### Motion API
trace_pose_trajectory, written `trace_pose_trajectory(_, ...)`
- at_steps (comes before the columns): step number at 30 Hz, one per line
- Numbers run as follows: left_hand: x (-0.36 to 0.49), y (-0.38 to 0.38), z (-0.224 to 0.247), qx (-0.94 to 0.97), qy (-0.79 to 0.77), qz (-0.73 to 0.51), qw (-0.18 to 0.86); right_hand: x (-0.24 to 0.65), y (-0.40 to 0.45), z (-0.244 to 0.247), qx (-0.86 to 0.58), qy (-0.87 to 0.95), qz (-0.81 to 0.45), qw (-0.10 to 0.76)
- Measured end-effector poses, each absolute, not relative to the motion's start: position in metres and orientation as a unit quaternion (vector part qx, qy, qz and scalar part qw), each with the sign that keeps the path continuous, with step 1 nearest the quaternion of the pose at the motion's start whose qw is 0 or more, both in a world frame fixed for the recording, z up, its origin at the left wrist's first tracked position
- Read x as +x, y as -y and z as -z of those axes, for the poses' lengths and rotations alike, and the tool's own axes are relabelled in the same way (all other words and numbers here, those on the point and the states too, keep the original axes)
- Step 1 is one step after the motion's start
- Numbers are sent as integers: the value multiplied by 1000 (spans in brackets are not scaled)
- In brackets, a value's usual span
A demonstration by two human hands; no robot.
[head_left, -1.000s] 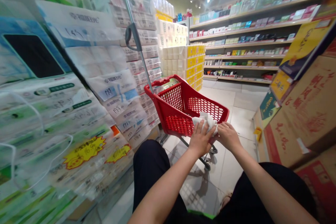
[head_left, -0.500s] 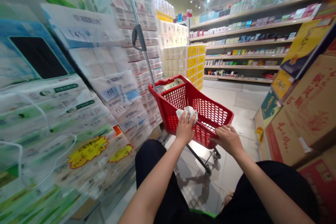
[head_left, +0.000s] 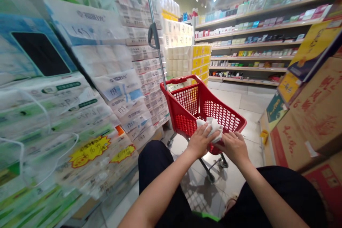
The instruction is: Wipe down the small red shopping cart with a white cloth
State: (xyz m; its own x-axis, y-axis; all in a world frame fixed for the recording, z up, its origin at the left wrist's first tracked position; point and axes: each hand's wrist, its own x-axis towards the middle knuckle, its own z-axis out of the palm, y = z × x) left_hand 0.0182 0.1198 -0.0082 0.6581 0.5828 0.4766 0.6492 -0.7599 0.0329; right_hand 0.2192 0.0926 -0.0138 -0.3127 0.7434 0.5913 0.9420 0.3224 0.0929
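Left hand point(head_left: 200, 141), fingers slightly spread, presses the white cloth point(head_left: 215, 129) on the near rim point(head_left: 184, 111) of the red cart point(head_left: 212, 99); right hand point(head_left: 234, 146) curls at its corner (can't tell from here whether pinching cloth). Keep pressure even, brace against rolling wheels point(head_left: 212, 177).

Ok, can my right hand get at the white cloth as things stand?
Probably yes: your right hand grips the rim of the red cart close beside the white cloth, with nothing visible between them, though your left hand holds part of it.
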Motion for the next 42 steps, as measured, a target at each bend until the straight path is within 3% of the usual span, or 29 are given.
trace_pose_trajectory(9,21,-147,8,-855,450,252,55,198,-117,11,-556,771,229,211)
trace_pose_trajectory(16,28,-123,19,-870,424,243,69,190,-132,23,-552,777,197,229)
trace_pose_trajectory(22,4,-156,1,-896,377,200,125,216,-138,22,-501,819,166,226)
trace_pose_trajectory(29,2,-191,-8,-886,411,191,92,254,-151,24,-527,793,224,206)
trace_pose_trajectory(42,35,-117,18,-843,476,237,87,241,-161,32,-497,811,179,250)
